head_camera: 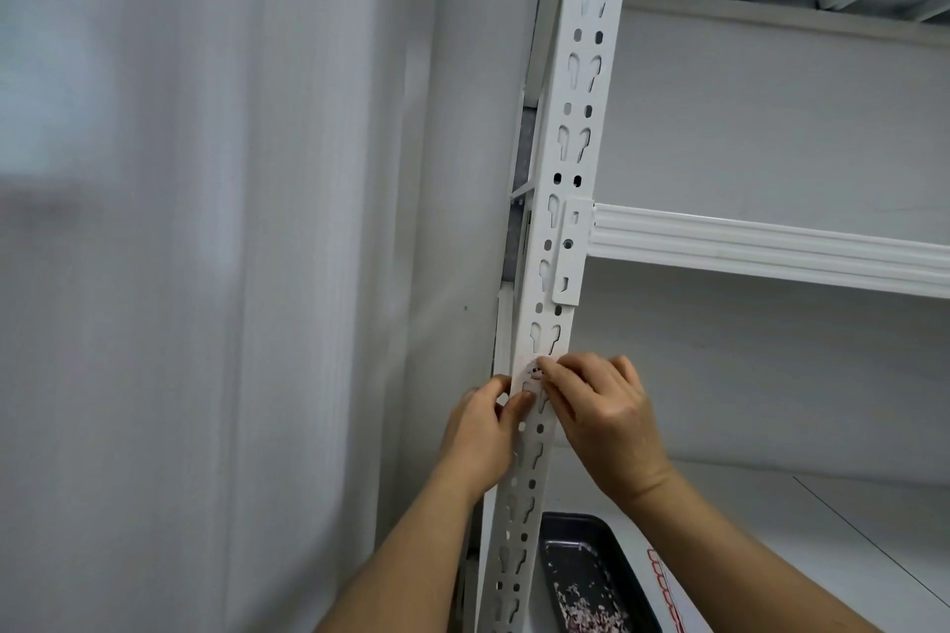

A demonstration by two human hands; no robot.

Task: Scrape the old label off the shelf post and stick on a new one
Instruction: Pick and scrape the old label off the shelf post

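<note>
The white perforated shelf post (558, 201) runs up the middle of the view. On its front, just below a pair of keyhole slots, lies a small white label (533, 374) with red and black print. My left hand (480, 434) reaches from the left of the post, and its thumb and forefinger pinch the label's left edge at the post's corner. From the right comes my right hand (599, 419), its fingertips pressing on the label's upper right part. Both hands hide most of the label.
A dark tray (624, 576) with pink and white scrapings sits on the shelf board beside the post's lower end. To its right lies a white sheet with red outlines (663, 586). A white crossbeam (771, 247) joins the post above my hands. A pale curtain hangs at the left.
</note>
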